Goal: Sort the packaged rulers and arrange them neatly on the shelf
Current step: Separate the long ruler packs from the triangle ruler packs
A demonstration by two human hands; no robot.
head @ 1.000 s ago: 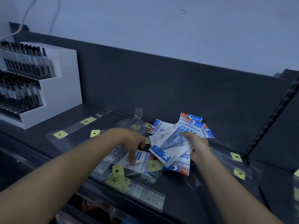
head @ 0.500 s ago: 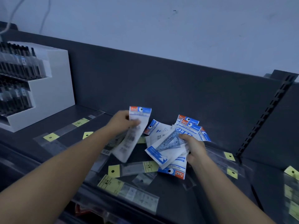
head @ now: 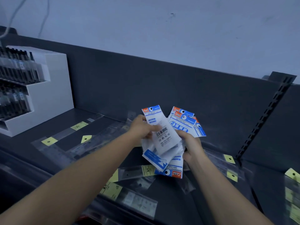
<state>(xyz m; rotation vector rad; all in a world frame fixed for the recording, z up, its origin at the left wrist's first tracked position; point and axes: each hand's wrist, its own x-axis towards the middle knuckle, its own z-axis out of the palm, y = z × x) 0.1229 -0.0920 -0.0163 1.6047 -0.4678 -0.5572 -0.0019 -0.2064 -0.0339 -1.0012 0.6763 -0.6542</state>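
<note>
I'm in the gathering step. My left hand pinches a white geometric-set packet, barcode side up, and lays it onto the fanned bundle of matching packets. My right hand grips that bundle from below, just above the shelf. Half a second ago the packet was held apart, off to the left of my right hand; now it touches the bundle. Next, I judge, the fan needs squaring up. Then the clear-sleeved rulers lying below my hands want collecting.
</note>
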